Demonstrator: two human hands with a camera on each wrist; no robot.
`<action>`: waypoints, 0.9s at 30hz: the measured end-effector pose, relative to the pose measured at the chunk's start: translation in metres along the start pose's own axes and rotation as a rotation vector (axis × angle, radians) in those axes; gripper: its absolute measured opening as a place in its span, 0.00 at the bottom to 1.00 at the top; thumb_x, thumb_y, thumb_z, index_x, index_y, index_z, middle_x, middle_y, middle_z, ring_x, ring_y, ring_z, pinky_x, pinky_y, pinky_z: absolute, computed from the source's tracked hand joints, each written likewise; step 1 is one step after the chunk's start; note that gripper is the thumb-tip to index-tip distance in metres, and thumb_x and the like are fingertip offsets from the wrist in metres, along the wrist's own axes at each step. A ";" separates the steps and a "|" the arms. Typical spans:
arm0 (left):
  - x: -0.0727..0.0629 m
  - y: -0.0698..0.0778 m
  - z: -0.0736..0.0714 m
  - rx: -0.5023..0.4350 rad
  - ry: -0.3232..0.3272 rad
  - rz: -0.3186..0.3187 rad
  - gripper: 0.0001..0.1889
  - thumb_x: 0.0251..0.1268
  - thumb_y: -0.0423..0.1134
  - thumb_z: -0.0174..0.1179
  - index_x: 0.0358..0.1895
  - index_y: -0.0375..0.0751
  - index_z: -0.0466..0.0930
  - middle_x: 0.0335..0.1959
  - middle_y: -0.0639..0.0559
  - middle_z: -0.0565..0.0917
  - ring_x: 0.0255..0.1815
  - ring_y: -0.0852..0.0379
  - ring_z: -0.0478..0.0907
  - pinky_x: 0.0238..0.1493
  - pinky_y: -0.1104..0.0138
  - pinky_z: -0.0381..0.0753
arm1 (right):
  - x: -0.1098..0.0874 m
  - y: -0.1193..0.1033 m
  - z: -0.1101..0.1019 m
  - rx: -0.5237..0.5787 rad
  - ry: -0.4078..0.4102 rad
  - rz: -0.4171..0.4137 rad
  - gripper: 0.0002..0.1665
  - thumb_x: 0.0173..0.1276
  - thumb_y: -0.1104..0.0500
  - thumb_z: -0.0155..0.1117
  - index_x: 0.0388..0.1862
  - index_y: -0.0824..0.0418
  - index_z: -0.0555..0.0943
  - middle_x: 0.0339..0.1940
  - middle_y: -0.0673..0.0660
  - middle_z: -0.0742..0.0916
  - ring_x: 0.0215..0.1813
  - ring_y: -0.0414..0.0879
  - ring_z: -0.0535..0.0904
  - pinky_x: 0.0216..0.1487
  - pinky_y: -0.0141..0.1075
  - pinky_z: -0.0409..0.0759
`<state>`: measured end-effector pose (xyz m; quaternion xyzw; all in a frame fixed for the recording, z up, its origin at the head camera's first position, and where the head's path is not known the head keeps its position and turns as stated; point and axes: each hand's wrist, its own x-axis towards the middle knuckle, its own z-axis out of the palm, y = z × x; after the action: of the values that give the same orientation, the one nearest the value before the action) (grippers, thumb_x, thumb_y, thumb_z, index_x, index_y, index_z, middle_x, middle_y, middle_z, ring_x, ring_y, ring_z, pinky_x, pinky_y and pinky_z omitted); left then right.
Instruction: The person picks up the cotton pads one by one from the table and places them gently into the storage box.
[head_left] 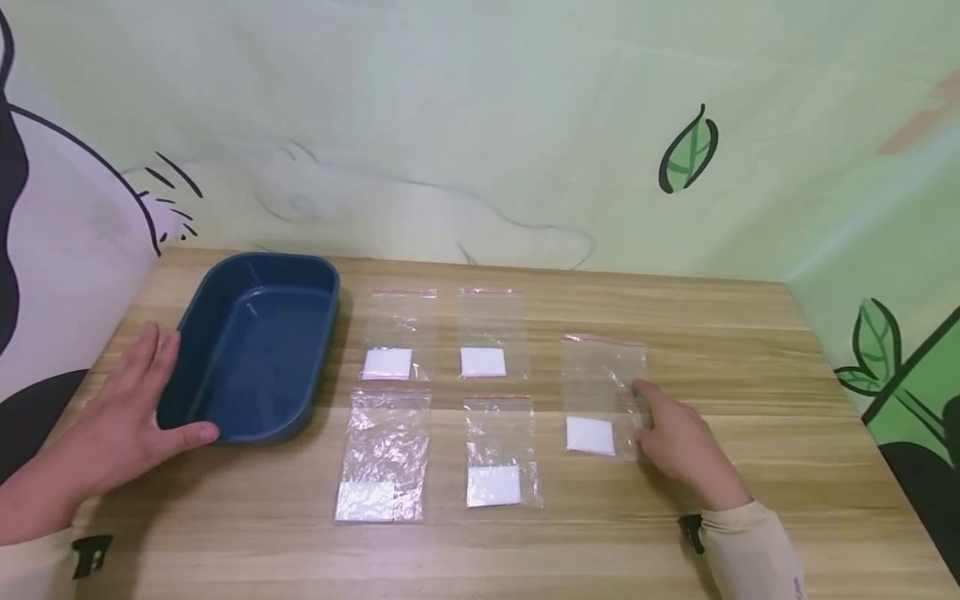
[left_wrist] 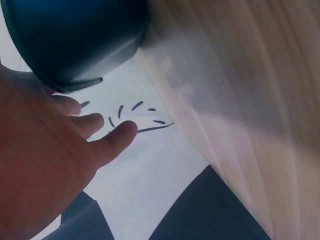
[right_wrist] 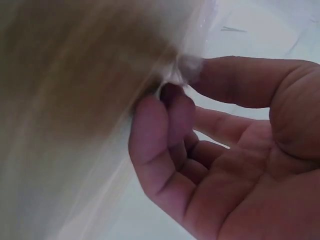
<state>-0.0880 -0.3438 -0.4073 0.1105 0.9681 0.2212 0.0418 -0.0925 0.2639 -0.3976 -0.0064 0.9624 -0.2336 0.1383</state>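
My left hand (head_left: 127,429) is at the left front corner of a dark blue basin (head_left: 311,392), its fingers extended along the side and its thumb by the front rim. In the left wrist view the fingers (left_wrist: 117,142) are spread below the basin wall (left_wrist: 95,45). On the right, my right hand (head_left: 686,442) pinches the right edge of a clear zip bag (head_left: 600,379) with a white card (head_left: 589,435) in its lower left corner. The right wrist view shows the plastic (right_wrist: 174,75) between thumb and fingers.
Several similar clear bags with white cards lie in two rows between basin and right hand, among them a crinkled bag (head_left: 386,437) at front left and another bag (head_left: 498,437) beside it. The wooden table (head_left: 570,550) meets a printed cloth wall (head_left: 480,150) behind.
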 end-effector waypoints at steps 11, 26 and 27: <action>0.003 -0.005 0.002 -0.026 -0.006 0.017 0.69 0.56 0.56 0.74 0.78 0.28 0.26 0.77 0.33 0.19 0.78 0.35 0.17 0.72 0.40 0.22 | 0.004 0.011 -0.007 0.379 0.068 0.009 0.37 0.66 0.72 0.52 0.76 0.68 0.63 0.36 0.62 0.78 0.27 0.47 0.78 0.29 0.38 0.81; 0.007 -0.005 0.001 -0.091 -0.045 0.004 0.66 0.60 0.53 0.73 0.79 0.33 0.23 0.79 0.34 0.22 0.78 0.33 0.21 0.69 0.32 0.32 | 0.008 0.016 -0.004 0.734 -0.151 -0.023 0.27 0.72 0.73 0.55 0.70 0.77 0.68 0.45 0.64 0.81 0.32 0.44 0.76 0.33 0.36 0.83; 0.008 -0.005 0.001 -0.095 -0.055 -0.005 0.66 0.61 0.53 0.72 0.79 0.33 0.23 0.79 0.35 0.22 0.78 0.32 0.22 0.69 0.31 0.33 | 0.008 0.015 -0.004 0.738 -0.155 -0.023 0.27 0.72 0.73 0.54 0.69 0.77 0.69 0.46 0.64 0.82 0.32 0.44 0.76 0.33 0.36 0.83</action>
<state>-0.0963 -0.3459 -0.4102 0.1119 0.9553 0.2636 0.0741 -0.1002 0.2787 -0.4030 0.0156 0.8001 -0.5650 0.2011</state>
